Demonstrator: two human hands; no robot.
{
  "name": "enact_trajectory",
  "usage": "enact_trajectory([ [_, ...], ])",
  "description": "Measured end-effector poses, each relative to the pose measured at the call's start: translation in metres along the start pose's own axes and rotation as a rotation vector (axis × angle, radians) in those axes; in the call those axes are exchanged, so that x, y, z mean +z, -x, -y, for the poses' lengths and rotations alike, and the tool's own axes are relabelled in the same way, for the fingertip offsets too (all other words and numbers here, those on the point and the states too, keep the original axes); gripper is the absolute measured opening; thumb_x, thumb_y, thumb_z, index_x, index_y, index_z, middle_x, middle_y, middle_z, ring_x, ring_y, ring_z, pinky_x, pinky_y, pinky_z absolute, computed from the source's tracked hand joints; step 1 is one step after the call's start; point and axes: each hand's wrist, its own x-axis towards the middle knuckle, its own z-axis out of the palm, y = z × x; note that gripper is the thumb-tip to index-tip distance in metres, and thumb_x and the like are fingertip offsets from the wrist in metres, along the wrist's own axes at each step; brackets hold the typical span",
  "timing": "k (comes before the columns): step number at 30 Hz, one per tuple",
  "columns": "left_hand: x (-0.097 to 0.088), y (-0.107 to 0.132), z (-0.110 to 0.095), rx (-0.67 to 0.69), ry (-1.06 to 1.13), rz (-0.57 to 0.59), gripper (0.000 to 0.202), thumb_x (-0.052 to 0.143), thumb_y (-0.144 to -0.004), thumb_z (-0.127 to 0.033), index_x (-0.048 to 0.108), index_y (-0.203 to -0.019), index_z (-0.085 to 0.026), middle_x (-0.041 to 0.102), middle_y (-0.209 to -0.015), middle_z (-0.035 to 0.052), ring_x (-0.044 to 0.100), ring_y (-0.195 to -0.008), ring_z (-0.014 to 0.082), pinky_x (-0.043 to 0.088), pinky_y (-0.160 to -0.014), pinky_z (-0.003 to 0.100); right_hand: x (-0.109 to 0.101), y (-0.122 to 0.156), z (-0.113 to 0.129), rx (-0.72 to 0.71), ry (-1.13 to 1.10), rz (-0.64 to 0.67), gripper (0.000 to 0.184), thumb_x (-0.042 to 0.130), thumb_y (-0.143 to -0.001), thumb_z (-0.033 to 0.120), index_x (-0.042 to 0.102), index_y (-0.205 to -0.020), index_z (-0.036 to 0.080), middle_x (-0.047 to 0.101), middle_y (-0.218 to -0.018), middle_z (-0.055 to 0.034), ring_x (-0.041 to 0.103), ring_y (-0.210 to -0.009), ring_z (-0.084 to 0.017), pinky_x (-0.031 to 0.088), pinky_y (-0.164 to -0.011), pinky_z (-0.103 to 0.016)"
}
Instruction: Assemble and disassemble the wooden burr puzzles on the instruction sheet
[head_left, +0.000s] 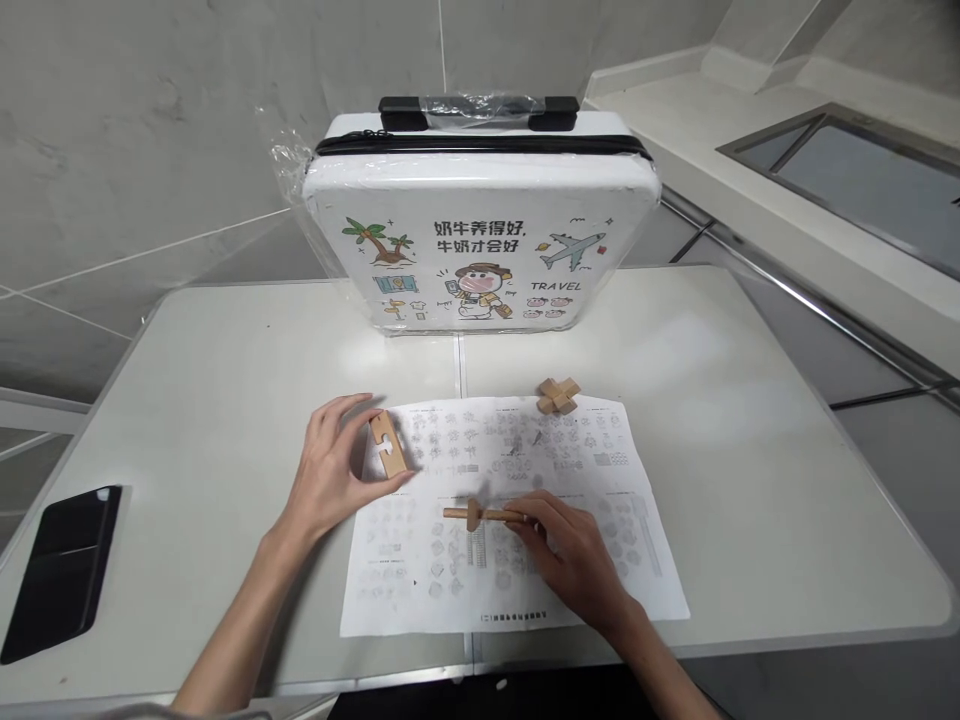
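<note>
My left hand [330, 465] grips a flat wooden puzzle piece [391, 460] between fingers and thumb; a notched opening shows in its middle. In my right hand [566, 550] is the end of a thin wooden rod [454, 513] with a wider wooden block [473, 515] around it, held level above the paper. The two pieces are apart. Under both hands lies a white printed sheet [525, 620] with rows of small puzzle diagrams. A cross-shaped wooden puzzle [557, 395] rests at the sheet's far edge, touched by neither hand.
A white suitcase [480, 190] in clear plastic stands at the back of the folding table [750, 480]. A black phone-like slab [64, 565] lies at the left edge. A counter with a sink [862, 170] is at the right, beyond the table.
</note>
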Motion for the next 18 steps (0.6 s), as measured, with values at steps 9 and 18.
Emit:
enact_trajectory([
  [9,0.017,0.004,0.029,-0.06,-0.048,-0.005,0.074,0.086,-0.079,-0.059,0.057,-0.138,-0.026,0.056,-0.148,0.0154,0.048,-0.139,0.0412,0.041,-0.117,0.062,-0.002,-0.002,0.004,0.062,-0.049,-0.028,0.014,0.056,-0.11,0.027,0.069,-0.114,0.025,0.076,-0.096,-0.0056,0.069,-0.074,-0.02,0.054,-0.066,-0.033],
  [18,0.014,0.014,0.007,-0.156,0.048,-0.011,0.083,0.081,-0.084,-0.064,0.049,-0.151,-0.027,0.049,-0.155,0.0175,0.042,-0.146,0.0422,0.036,-0.121,0.064,-0.002,-0.011,0.014,0.162,-0.191,-0.065,0.015,0.058,-0.108,0.032,0.072,-0.11,0.025,0.073,-0.088,-0.0052,0.067,-0.071,-0.02,0.056,-0.065,-0.033],
])
